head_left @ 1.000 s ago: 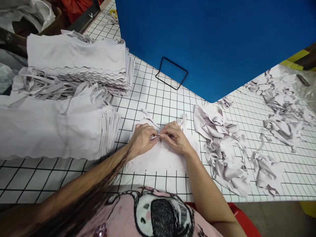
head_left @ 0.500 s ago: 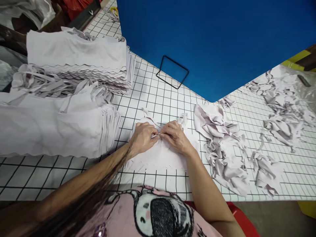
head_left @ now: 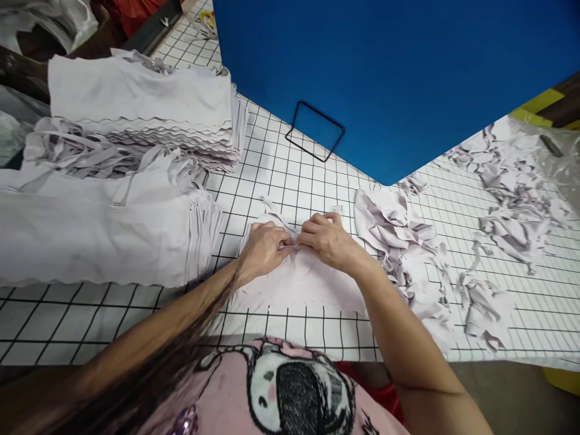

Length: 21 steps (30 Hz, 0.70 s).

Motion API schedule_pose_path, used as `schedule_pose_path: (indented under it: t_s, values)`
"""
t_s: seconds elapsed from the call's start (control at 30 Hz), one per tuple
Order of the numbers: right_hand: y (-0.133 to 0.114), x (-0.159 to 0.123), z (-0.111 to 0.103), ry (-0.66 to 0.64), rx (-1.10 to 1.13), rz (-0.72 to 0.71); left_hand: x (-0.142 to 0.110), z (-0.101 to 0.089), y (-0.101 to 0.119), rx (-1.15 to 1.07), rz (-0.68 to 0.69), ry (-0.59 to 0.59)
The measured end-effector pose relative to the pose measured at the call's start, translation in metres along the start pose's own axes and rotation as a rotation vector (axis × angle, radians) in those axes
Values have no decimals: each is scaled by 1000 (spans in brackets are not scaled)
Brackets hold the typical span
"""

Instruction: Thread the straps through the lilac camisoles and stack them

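Observation:
A pale lilac-white strappy garment (head_left: 294, 284) lies spread on the gridded tabletop in front of me, its wavy lower edge towards my body. My left hand (head_left: 265, 249) pinches its upper edge near the middle. My right hand (head_left: 328, 241) is closed at the same edge, just to the right, with a short stretch of the edge between the two hands. The fingertips cover what exactly is pinched there. One thin strap (head_left: 270, 208) sticks up beyond my left hand; another strap end shows behind my right knuckles.
On the left stand two neat stacks of similar garments, a far stack (head_left: 140, 90) and a near stack (head_left: 95, 223). Crumpled pieces (head_left: 403, 235) lie to the right, with more (head_left: 516, 199) farther off. A blue panel (head_left: 385, 78) and a black wire frame (head_left: 316, 132) are ahead.
My right hand has turned, its forearm and elbow swinging out to the right, and the fingers have shifted slightly right along the garment's edge. My left hand has stayed almost still.

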State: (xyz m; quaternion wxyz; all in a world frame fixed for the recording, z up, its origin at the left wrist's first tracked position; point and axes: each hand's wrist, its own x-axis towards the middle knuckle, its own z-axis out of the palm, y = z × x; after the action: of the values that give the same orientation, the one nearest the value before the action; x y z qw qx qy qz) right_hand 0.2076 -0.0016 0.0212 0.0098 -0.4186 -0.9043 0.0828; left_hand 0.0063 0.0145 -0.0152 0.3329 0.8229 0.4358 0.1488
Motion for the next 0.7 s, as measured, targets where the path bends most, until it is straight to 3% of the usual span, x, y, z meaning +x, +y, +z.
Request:
schedule_pose_path:
  t_s: [0.13, 0.23, 0.33, 0.47, 0.57, 0.7]
  values:
    - [15, 11, -23, -31, -77, 20, -3, -2, -1, -14, 21, 9]
    - [24, 29, -36, 106, -12, 90, -6, -4, 2, 20, 60, 19]
    - [29, 57, -32, 271, 127, 166, -9, -4, 6, 83, 51, 12]
    - [37, 84, -13, 204, 253, 312, -23, -1, 10, 232, 19, 104]
    - [40, 71, -8, 169, 298, 401, -44, 1, 8, 376, 78, 237]
    - [18, 7, -3, 398, 227, 460, -78, 4, -5, 504, 139, 236]
